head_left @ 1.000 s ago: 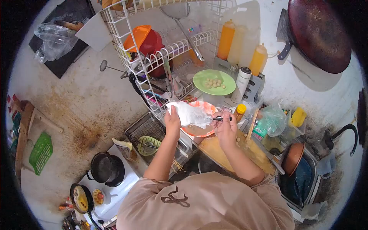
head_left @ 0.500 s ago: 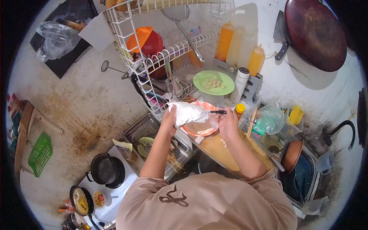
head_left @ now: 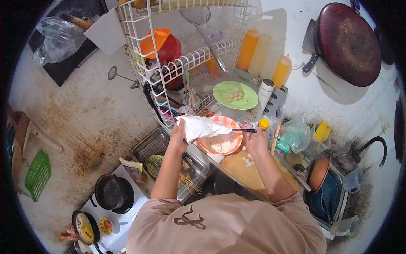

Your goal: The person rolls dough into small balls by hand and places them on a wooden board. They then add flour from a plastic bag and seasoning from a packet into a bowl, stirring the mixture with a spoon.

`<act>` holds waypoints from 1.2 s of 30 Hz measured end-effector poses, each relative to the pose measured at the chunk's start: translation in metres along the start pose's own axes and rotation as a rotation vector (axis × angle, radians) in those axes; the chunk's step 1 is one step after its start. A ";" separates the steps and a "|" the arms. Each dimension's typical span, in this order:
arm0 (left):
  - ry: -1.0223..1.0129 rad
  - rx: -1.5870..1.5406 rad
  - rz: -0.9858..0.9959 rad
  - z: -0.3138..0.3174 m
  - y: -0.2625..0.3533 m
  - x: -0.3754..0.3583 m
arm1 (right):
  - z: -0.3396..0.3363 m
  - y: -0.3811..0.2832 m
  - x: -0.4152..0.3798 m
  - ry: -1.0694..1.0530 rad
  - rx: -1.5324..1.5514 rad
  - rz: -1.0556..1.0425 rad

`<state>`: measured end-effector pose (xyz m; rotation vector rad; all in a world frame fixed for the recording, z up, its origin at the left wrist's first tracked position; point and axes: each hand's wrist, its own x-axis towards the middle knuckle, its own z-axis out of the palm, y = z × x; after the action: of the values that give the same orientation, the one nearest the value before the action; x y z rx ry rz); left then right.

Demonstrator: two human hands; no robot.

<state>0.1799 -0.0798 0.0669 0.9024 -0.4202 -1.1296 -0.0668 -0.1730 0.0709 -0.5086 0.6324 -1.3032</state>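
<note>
My left hand [head_left: 178, 137] is closed around a white bag [head_left: 201, 128], tilted with its mouth toward the right. My right hand [head_left: 256, 143] grips a utensil by its black handle [head_left: 245, 131]; the far end is at the bag's mouth, too small to identify. Below both is an orange-and-white bowl [head_left: 235, 148] with pale powder [head_left: 223, 147] inside. Small white pieces [head_left: 248, 161] lie on the wooden cutting board [head_left: 237, 167] beside the bowl. Behind it, a green plate [head_left: 220, 90] carries several pale round balls [head_left: 235, 96].
A white wire rack [head_left: 154, 80] rises behind my left hand. A white flask [head_left: 263, 97] and sauce bottles [head_left: 281, 72] stand beyond the plate. At right are a knife [head_left: 299, 178] and a sink [head_left: 347, 203]; at lower left, a pot [head_left: 112, 192] sits on the stove.
The bag has shifted left and tilts down more toward its mouth, uncovering more of the bowl and its powder. My right hand and the black handle have moved slightly right and lower.
</note>
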 end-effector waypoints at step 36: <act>-0.059 -0.145 0.162 0.005 -0.006 0.007 | -0.016 -0.021 -0.005 -0.293 -0.084 -0.517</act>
<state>0.1753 -0.0892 0.0640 0.6971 -0.4457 -1.0252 -0.0937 -0.1718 0.0742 -0.9561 0.3177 -1.6469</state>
